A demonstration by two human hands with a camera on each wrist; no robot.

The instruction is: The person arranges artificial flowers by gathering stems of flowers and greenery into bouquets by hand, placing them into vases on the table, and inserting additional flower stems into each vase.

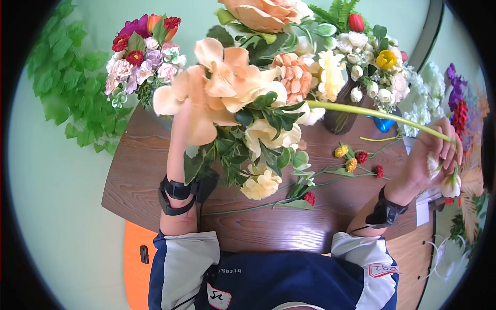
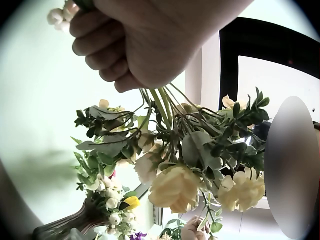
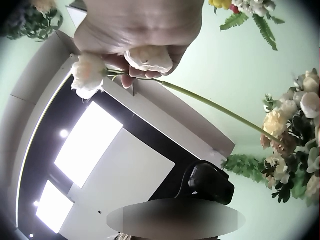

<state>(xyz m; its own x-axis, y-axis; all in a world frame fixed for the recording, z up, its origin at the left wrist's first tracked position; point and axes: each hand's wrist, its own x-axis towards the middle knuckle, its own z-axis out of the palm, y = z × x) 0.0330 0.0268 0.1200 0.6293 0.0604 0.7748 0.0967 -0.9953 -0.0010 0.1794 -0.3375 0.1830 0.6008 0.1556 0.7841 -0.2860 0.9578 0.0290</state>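
Note:
My left hand (image 2: 137, 42) is curled into a fist round the stems (image 2: 161, 107) of a large bouquet (image 2: 175, 187). Peach, cream and yellow artificial blooms with green leaves fill it; in the head view they hide that hand. On the right, my right hand (image 1: 431, 155) grips a flower stem (image 1: 382, 114) close to its white blossoms (image 1: 450, 185). One white bloom (image 3: 148, 58) lies against the fingers, another hangs beside them. The thick green stem runs leftward from this hand, its far end overlapping the bouquet's edge in the head view.
Thin stems with small red and yellow flowers (image 1: 351, 164) lie on the brown wooden table (image 1: 150, 170). At the back stand a pink and purple arrangement (image 1: 147, 64) and a dark vase (image 1: 341, 111) of white flowers. More flowers crowd the right side; leafy vines (image 1: 64, 77) hang left.

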